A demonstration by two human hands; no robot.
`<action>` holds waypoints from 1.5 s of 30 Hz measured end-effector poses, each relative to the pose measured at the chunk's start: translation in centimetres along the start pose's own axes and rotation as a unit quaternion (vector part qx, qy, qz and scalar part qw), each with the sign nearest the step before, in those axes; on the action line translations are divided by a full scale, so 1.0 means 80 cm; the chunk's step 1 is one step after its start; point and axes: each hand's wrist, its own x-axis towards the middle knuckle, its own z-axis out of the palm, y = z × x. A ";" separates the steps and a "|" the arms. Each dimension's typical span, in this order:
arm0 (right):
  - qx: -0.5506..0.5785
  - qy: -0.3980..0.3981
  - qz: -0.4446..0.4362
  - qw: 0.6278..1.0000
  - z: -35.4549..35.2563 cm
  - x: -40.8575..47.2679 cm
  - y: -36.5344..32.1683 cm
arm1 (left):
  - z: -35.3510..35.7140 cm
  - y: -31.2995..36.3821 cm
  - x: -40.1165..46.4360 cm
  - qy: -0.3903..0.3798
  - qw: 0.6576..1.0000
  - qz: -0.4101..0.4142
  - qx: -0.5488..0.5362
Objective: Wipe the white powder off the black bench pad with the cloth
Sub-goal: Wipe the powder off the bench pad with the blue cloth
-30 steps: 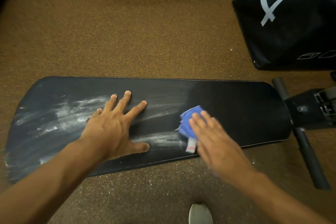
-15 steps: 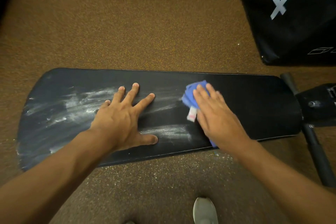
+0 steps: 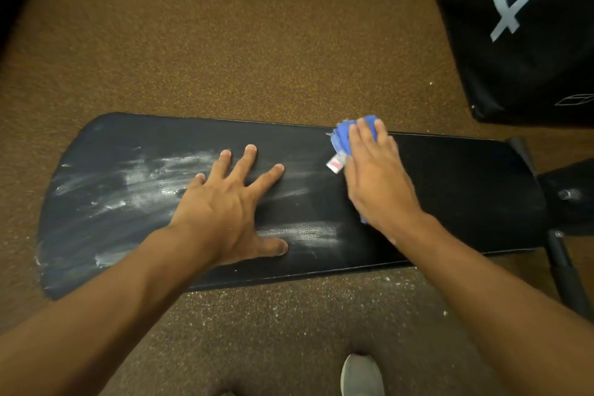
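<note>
The black bench pad (image 3: 466,190) lies crosswise in front of me over a brown floor. White powder (image 3: 151,180) streaks its left half, and another patch (image 3: 308,233) sits near the front edge. My left hand (image 3: 231,209) rests flat on the pad's middle, fingers spread, holding nothing. My right hand (image 3: 376,173) presses the folded blue cloth (image 3: 342,135) against the pad's far edge; a small white tag sticks out at the cloth's left. The pad right of the cloth looks dark and free of powder.
A large black padded box (image 3: 530,42) with white numerals stands at the back right. The bench's black frame and bar (image 3: 565,270) extend at the right end. Powder specks lie on the floor (image 3: 289,309) in front. A grey shoe (image 3: 361,374) shows at the bottom.
My right hand has slid the cloth from the pad's near side across to its far edge. My left hand has stayed flat in place.
</note>
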 end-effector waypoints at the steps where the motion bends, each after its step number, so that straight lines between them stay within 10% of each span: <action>1: 0.006 0.007 -0.004 1.000 0.005 0.007 -0.016 | 0.000 0.000 0.001 0.003 1.000 -0.002 -0.002; 6: -0.031 -0.056 -0.195 0.979 -0.007 -0.053 -0.008 | -0.001 -0.001 0.000 0.005 1.000 -0.005 0.000; 12: 0.004 -0.006 0.012 1.000 -0.012 0.029 0.046 | 0.006 -0.002 0.001 0.015 1.000 0.005 -0.002; 20: -0.006 -0.049 -0.199 0.979 -0.011 -0.025 -0.001 | 0.003 -0.002 0.000 0.017 1.000 0.002 -0.007; 26: 0.017 0.003 -0.011 1.000 -0.007 0.036 0.022 | 0.007 -0.001 -0.001 0.018 1.000 0.007 -0.011; 34: -0.032 -0.058 -0.224 0.972 -0.015 -0.045 0.001 | 0.003 0.000 -0.001 0.011 1.000 0.000 -0.020; 40: 0.025 -0.003 -0.034 0.999 -0.002 0.029 -0.015 | 0.004 0.001 0.000 0.006 1.000 0.004 -0.021; 45: -0.034 -0.028 -0.197 0.979 0.002 -0.029 -0.050 | 0.005 0.000 0.000 0.010 1.000 0.000 -0.017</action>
